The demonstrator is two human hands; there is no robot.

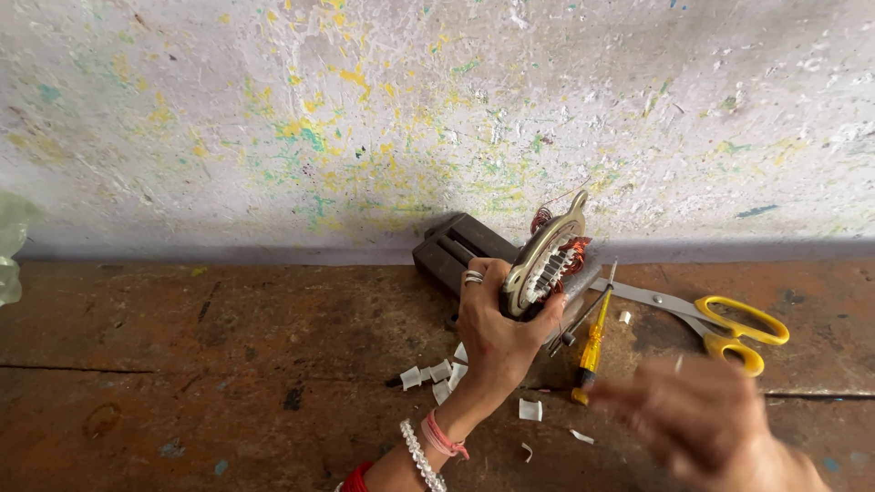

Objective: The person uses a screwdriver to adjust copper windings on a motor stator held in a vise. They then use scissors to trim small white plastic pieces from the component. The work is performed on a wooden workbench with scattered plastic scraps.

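Left hand: we clamp it around a metal motor stator with copper windings, held upright at centre frame. Right hand: blurred at 5 o'clock, fingers spread, holding nothing we can make out. Yellow-handled screwdriver lies between our hands. Yellow-handled scissors at 3 o'clock. White paper scraps at 7 o'clock of the stator. Dark block behind it, at 10 o'clock

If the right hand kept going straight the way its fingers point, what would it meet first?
Probably the yellow screwdriver: the blurred right hand points left toward its handle end. Depth is unclear, so it may pass above it.
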